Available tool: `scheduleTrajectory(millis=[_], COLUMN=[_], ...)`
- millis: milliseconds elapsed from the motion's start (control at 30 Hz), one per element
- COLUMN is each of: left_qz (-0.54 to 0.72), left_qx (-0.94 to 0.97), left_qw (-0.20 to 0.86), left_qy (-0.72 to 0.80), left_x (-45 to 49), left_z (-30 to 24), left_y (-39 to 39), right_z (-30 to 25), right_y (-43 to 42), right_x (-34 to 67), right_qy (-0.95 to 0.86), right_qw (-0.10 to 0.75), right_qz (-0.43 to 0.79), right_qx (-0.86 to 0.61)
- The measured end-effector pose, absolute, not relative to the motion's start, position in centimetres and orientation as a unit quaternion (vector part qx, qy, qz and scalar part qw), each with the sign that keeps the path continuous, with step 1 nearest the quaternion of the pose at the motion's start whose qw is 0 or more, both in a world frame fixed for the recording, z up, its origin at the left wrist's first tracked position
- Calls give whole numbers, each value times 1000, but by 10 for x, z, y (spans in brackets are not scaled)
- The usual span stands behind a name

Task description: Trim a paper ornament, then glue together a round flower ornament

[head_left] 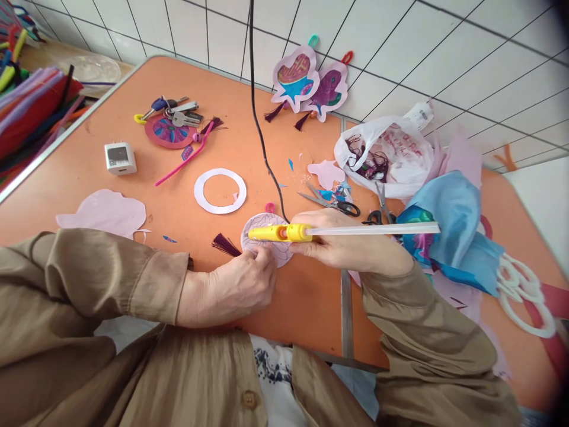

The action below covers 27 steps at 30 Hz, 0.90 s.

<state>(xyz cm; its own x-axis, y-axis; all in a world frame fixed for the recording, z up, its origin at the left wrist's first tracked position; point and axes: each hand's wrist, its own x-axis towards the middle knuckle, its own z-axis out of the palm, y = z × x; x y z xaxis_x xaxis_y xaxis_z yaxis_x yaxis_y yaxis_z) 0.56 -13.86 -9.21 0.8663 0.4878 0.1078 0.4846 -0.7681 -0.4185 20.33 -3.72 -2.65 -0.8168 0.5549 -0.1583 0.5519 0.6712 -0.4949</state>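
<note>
My right hand [351, 246] is closed round a yellow glue gun [284, 232] with a clear glue stick [373, 229] sticking out to the right. Its nozzle points left over a round pink paper disc [267, 228] with drawn lines. My left hand [235, 287] pinches the near edge of that disc on the orange table [133, 178]. A dark purple tassel [224, 244] lies just left of the disc. The gun's black cord [260, 130] runs away up the table.
A white paper ring [220, 190], a pink cut shape [104, 212], a white charger [120, 158], keys [175, 112] and scissors [331, 201] lie about. Two finished ornaments [306, 83] rest at the wall. A plastic bag [386, 157] and blue cloth [453, 228] sit right. Pipe cleaners [31, 101] are stacked left.
</note>
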Motion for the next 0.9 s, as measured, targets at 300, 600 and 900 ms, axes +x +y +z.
scheduleTrajectory(millis=[300,600,900], left_qz=[9,1,29], left_qx=[-942,-952,-960], left_qw=[222,168,120], left_qy=[-253,-256,-252], left_x=[6,4,6], left_z=[-90,-92,-78], left_y=[-139,-138,-129], right_z=[-27,-30,-13], right_y=[-39,-29,-17], right_x=[200,212,249], right_qy=[-918,-915,-914], right_qw=[-11,138,227], right_qz=[279,249,19], right_qx=[-282,-288,-336])
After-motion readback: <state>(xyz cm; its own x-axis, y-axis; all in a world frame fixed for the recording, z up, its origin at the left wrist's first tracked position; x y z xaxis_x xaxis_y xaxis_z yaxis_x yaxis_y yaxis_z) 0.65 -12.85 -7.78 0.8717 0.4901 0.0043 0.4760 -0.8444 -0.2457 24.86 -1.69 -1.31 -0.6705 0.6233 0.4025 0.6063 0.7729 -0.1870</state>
